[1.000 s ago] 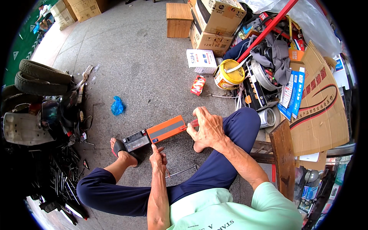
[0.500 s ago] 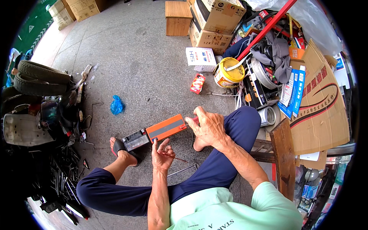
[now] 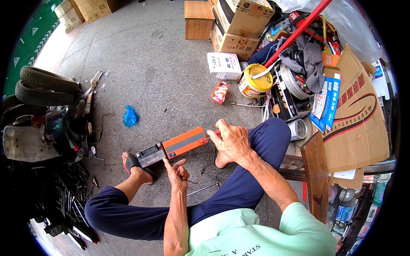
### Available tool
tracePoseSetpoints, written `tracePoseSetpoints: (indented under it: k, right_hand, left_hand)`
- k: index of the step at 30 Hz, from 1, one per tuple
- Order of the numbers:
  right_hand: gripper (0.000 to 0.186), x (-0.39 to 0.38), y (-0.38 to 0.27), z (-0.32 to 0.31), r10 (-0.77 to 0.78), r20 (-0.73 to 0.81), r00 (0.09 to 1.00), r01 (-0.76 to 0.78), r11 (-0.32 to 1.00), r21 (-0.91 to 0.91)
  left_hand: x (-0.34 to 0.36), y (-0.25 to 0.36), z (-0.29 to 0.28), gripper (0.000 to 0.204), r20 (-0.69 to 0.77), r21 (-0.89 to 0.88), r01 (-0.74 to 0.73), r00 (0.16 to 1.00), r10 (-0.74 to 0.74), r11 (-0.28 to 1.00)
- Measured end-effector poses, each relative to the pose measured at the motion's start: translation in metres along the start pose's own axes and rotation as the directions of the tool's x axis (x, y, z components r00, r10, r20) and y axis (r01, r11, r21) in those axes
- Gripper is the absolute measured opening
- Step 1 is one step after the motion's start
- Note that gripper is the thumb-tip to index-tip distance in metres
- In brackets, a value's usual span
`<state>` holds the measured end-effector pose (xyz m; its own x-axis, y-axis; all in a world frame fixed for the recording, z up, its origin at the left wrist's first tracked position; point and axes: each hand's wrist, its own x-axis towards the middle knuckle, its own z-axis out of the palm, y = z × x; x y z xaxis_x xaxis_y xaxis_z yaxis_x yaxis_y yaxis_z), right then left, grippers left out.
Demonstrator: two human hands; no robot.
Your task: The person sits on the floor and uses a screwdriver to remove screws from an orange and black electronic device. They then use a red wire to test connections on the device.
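An orange battery-like block (image 3: 183, 143) with a grey stripe lies on the floor between my feet, end to end with a black-and-grey battery (image 3: 150, 156). My right hand (image 3: 232, 141) is closed around a slim red-handled thing (image 3: 212, 135) at the orange block's right end; its exact kind is partly hidden. Just below the joint between the blocks is my left hand (image 3: 177, 174), index finger stretched toward the grey battery's lower edge, other fingers curled. From these curled fingers a thin reddish wire (image 3: 196, 182) trails right. Whether the fingertip touches the battery I cannot tell.
A thin metal rod (image 3: 203, 188) lies below the wire. Beyond are a blue plastic bag (image 3: 130, 116), a red box (image 3: 220, 93) and a yellow-lidded bucket (image 3: 255, 79). Old tyres (image 3: 47, 87) and scrap parts crowd the left. Cardboard (image 3: 354, 123) and a wooden chair (image 3: 315, 175) stand right.
My left hand has shifted slightly left, its index finger now extended toward the grey battery. The wire has swung with it. My right hand stays nearly still at the orange block's end.
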<state>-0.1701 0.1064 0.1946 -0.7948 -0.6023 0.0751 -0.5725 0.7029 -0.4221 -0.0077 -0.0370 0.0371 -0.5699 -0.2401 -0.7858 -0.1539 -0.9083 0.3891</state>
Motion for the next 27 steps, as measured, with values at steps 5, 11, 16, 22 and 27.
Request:
tracePoseSetpoints:
  k: [5,11,16,22,27]
  right_hand:
    - [0.024,0.002,0.0,0.005,-0.158,-0.173,0.972,0.162,0.987,0.008]
    - [0.025,-0.001,0.004,0.009,-0.128,-0.041,0.991,0.128,0.992,0.01]
    - [0.026,0.0,-0.005,-0.001,-0.134,-0.087,0.987,0.135,0.991,0.001]
    - [0.028,0.0,-0.002,0.01,-0.148,-0.116,0.982,0.145,0.989,-0.041]
    - [0.027,-0.002,0.005,0.012,-0.072,-0.004,0.997,0.072,0.997,0.007]
  left_hand:
    - [0.004,-0.004,-0.003,0.08,-0.055,-0.016,-0.003,0.998,0.002,1.0]
    - [0.003,-0.004,-0.003,0.077,-0.063,-0.023,-0.007,0.998,0.006,1.0]
    - [0.006,-0.005,-0.005,0.076,-0.065,-0.025,0.001,0.998,-0.003,1.0]
    - [0.007,-0.005,-0.009,0.083,-0.029,-0.017,-0.004,1.0,0.004,1.0]
    - [0.008,-0.006,-0.011,0.082,-0.032,-0.011,-0.011,0.999,0.011,1.0]
